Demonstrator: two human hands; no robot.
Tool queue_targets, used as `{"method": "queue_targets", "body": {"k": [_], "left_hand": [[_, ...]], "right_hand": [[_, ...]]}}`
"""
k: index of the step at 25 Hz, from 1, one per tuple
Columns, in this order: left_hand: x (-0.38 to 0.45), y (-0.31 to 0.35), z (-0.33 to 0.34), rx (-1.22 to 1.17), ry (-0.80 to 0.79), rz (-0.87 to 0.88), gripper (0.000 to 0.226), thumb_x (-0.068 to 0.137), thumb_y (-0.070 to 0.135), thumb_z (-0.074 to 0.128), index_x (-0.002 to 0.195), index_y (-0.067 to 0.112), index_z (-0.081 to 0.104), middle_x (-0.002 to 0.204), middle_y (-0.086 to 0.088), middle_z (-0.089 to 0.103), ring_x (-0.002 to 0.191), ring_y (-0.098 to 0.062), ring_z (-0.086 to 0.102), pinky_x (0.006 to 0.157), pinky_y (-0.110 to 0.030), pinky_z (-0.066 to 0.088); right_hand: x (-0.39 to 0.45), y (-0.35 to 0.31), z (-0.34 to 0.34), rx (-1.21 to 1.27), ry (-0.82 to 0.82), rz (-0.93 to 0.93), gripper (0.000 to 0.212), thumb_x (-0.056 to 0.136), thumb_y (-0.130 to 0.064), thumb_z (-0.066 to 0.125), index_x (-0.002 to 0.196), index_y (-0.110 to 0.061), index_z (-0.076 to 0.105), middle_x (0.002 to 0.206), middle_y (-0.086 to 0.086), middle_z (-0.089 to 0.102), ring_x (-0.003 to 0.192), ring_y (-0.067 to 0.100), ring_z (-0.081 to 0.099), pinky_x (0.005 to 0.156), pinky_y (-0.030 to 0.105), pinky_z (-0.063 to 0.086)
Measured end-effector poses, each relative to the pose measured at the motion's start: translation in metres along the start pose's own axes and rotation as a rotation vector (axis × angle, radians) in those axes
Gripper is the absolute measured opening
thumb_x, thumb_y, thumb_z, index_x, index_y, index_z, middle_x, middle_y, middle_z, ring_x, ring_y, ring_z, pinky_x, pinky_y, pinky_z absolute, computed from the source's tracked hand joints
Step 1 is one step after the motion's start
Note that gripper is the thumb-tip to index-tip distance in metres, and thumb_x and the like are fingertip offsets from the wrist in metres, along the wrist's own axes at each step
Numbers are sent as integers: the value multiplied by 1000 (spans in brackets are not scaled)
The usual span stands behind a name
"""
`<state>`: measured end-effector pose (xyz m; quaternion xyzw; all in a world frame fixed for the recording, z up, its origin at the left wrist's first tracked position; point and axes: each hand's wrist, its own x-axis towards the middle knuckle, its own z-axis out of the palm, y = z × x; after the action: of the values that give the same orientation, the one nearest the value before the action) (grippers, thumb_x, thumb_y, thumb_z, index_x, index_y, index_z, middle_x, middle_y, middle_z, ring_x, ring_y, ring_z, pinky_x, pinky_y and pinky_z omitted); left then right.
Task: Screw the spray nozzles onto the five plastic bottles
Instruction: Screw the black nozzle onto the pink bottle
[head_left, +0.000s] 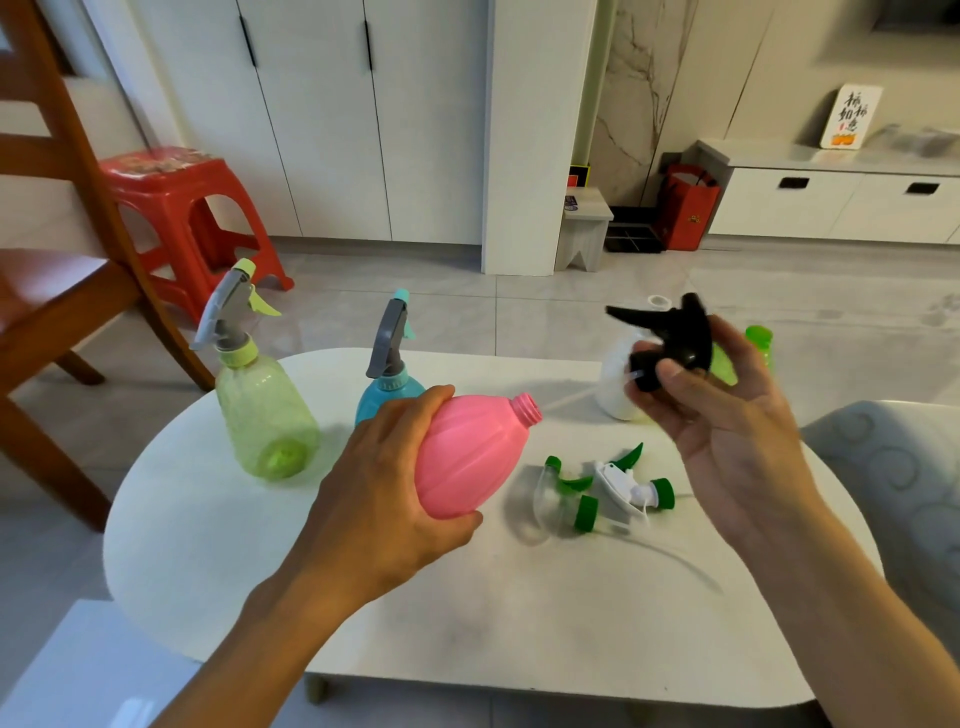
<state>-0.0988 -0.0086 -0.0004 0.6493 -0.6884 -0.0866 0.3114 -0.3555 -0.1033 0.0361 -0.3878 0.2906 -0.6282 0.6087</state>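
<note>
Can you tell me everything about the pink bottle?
The pink bottle is shiny plastic, round and fat, with ribs running down its sides. Its neck has screw threads and an open mouth with no nozzle on it. The left hand grips its body and holds it tilted above the white table, with the mouth pointing up and to the right.

The left hand (379, 499) is gripping a ribbed pink plastic bottle (470, 460), tilting its open threaded neck toward the right, above the white oval surface (218, 561). The right hand (727, 415) is holding a black trigger spray nozzle (670, 340). A pale green bottle (265, 415) and a blue bottle (384, 397) are standing capped; two green-and-white nozzles (608, 486) are lying between the hands.
</note>
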Motion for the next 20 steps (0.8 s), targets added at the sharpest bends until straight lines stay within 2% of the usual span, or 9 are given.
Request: {"method": "queue_targets", "body": {"k": [4, 6, 8, 10, 13, 16, 20], "left_hand": [[0, 3, 3, -6, -14, 61, 108, 56, 55, 86, 142, 47, 20, 124, 28, 26, 108, -9, 43, 73, -21, 48], [-1, 3, 4, 6, -15, 82, 107, 57, 54, 86, 141, 47, 19, 127, 25, 30, 109, -10, 44, 74, -24, 50], [-1, 2, 4, 41, -1, 82, 108, 58, 52, 87, 142, 45, 19, 135, 13, 39, 111, -12, 44, 78, -30, 53], [-2, 2, 4, 61, 4, 74, 108, 58, 50, 87, 142, 44, 19, 138, 8, 42, 113, -15, 46, 82, -34, 53], [-3, 2, 3, 74, -8, 96, 107, 58, 51, 85, 143, 42, 20, 137, 7, 43, 114, -17, 48, 82, -34, 53], [-2, 3, 3, 53, -41, 106, 105, 58, 54, 82, 142, 46, 19, 139, 13, 39, 115, -11, 44, 84, -28, 50], [-3, 3, 3, 97, -79, 143, 105, 60, 51, 83, 144, 44, 21, 137, 15, 39, 115, -11, 44, 84, -31, 54]], "right_hand": [[-13, 24, 16, -106, -179, 113, 74, 71, 5, 69, 138, -17, 49, 107, 22, 74, 101, 32, 71, 84, 36, 58], [-18, 31, 19, -139, -247, 137, 69, 74, 3, 69, 137, -18, 52, 109, 20, 73, 103, 29, 71, 89, 36, 56], [-19, 32, 18, -202, -301, 142, 61, 80, 7, 67, 135, -16, 53, 109, 16, 73, 106, 28, 69, 95, 39, 54], [-18, 29, 17, -268, -342, 144, 55, 80, 8, 67, 130, -12, 56, 110, 15, 73, 107, 28, 67, 97, 39, 53], [-16, 21, 15, -341, -379, 151, 54, 71, 1, 73, 122, -8, 58, 107, 13, 74, 101, 25, 69, 88, 35, 55], [-18, 21, 12, -452, -400, 132, 56, 70, -3, 84, 120, -12, 59, 103, 10, 74, 97, 22, 70, 86, 33, 57], [-16, 17, 6, -506, -467, 184, 60, 70, 3, 77, 124, -12, 55, 107, 15, 74, 100, 26, 70, 90, 40, 55]]}}
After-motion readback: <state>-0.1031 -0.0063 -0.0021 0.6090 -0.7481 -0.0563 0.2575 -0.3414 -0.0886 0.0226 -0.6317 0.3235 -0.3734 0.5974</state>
